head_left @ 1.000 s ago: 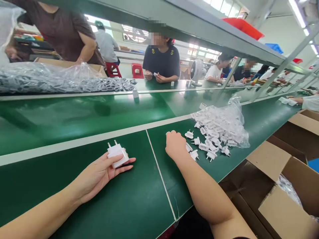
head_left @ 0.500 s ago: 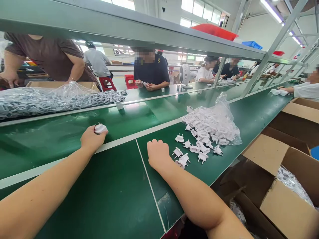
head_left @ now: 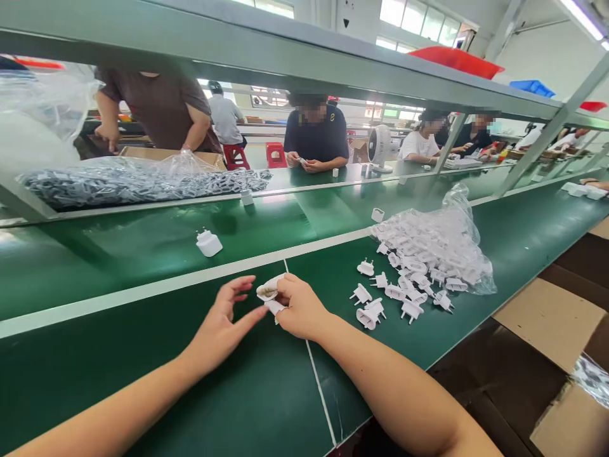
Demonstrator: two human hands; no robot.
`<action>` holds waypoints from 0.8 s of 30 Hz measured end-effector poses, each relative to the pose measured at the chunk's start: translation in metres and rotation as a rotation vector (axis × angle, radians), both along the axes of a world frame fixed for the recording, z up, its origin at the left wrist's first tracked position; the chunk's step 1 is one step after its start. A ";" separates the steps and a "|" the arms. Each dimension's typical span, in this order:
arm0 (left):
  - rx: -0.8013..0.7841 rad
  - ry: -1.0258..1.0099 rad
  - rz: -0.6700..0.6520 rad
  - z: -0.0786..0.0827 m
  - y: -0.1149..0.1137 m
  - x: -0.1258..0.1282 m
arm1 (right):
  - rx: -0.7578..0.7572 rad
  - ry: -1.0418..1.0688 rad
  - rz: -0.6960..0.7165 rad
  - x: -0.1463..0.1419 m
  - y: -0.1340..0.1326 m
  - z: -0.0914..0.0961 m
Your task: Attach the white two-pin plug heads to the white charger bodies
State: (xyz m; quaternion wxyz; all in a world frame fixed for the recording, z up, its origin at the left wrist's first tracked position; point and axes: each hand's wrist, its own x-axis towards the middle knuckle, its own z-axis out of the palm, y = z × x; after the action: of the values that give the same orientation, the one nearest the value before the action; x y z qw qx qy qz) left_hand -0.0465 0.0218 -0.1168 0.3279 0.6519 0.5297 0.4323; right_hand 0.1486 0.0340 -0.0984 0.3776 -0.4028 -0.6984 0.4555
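My right hand [head_left: 301, 307] is closed around a white plug housing [head_left: 267, 291], its oval opening turned toward my left hand and something brownish showing inside. Another white part [head_left: 275, 307] shows just below it, partly hidden by my fingers. My left hand [head_left: 227, 317] is open, fingers spread, its thumb tip close to these parts; whether it touches them I cannot tell. A white charger [head_left: 209, 243] with two pins pointing up stands on the far green belt. Loose white two-pin plug covers [head_left: 412, 310] lie to the right of my right hand.
A clear plastic bag [head_left: 435, 244] spills white covers onto the near belt [head_left: 190, 406]. Grey parts [head_left: 143, 184] in plastic are heaped across the line. Overhead runs a metal shelf [head_left: 285, 57]. Cardboard boxes [head_left: 547, 317] stand at the right edge. Co-workers sit opposite.
My left hand has let go of the charger, which now stands on the far belt, and has come back beside my right hand. The view has turned left; the right hand now shows the housing.
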 end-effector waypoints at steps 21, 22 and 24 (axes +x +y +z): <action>-0.364 -0.549 -0.127 0.009 -0.016 0.004 | -0.475 0.407 -0.141 0.003 -0.006 -0.003; -0.369 -0.555 -0.123 0.010 -0.016 0.004 | -0.472 0.406 -0.134 0.003 -0.006 -0.002; -0.385 -0.562 -0.121 0.011 -0.017 0.004 | -0.468 0.403 -0.109 0.003 -0.007 0.000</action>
State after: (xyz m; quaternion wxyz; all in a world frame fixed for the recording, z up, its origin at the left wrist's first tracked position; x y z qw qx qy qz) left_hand -0.0420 0.0051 -0.1058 0.6029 0.4637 0.4511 0.4669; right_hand 0.1518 0.0266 -0.0985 0.4293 -0.4172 -0.4631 0.6536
